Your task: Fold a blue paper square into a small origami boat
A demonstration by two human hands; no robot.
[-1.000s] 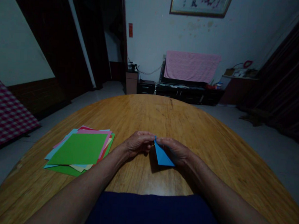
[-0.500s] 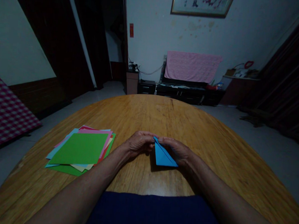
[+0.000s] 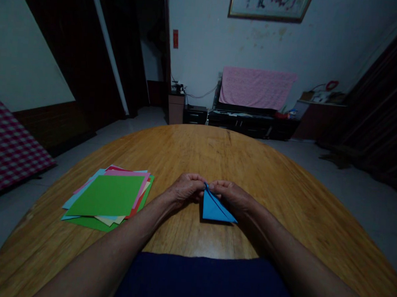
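Observation:
A blue sheet of paper (image 3: 215, 209), folded into a triangle, is held between my two hands just above or on the wooden table. My left hand (image 3: 189, 187) pinches its far tip from the left, thumb and fingers closed. From the right, my right hand (image 3: 227, 192) grips the same tip and the slanted edge beside it. A fold line runs down the slanted side, and the wide end points toward me. The fingertips cover the exact shape of the tip.
On the round wooden table (image 3: 201, 153), a loose stack of coloured paper (image 3: 106, 197) with a green sheet on top lies left of my left forearm. A checked cloth (image 3: 12, 147) hangs at the far left. Beyond the table stands a low black cabinet (image 3: 243, 122) below a pink cloth (image 3: 256, 87).
The blue paper has turned slightly, its left edge now more upright and its wide end showing broader. Both hands stay closed at its tip, with small finger shifts.

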